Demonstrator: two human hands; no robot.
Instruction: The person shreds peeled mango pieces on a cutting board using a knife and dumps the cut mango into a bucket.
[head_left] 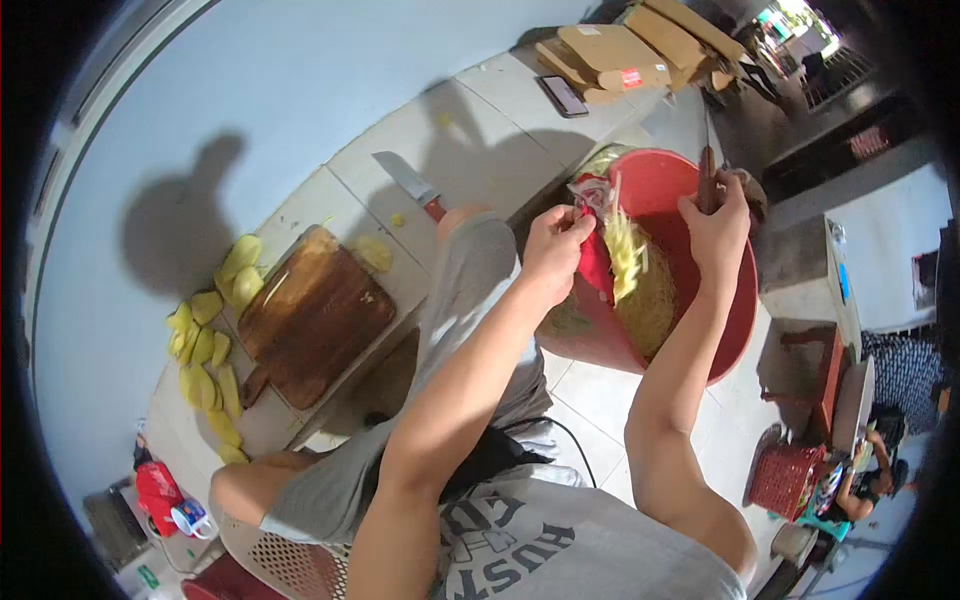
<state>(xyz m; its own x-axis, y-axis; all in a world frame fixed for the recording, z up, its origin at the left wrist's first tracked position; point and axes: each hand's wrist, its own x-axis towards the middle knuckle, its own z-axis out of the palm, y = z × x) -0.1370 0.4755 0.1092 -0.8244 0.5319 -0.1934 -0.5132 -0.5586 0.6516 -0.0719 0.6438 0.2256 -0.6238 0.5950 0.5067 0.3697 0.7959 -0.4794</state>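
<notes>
My left hand [560, 250] is closed on a thin, bent red piece [594, 258] at the near rim of a large red tub [735, 340]. Beside it, pale yellow-green shreds [626, 255] are blurred as they drop into the tub. More fine shreds [650, 305] lie inside. Above the tub's far side, my right hand [722, 225] grips a knife by its brown handle [707, 190], blade pointing away. A second knife [408, 180] rests on the tiled ledge near my knee. A dark wooden cutting board [320, 320] lies left of my legs, with yellow-green slices [205, 350] beside it.
A phone [563, 97] and flattened cardboard [615, 58] lie on the far end of the tiled ledge [500, 100]. At lower left are a white mug [190, 518] and a perforated basket [265, 555]. A red basket [783, 480] and another person [865, 485] are at right.
</notes>
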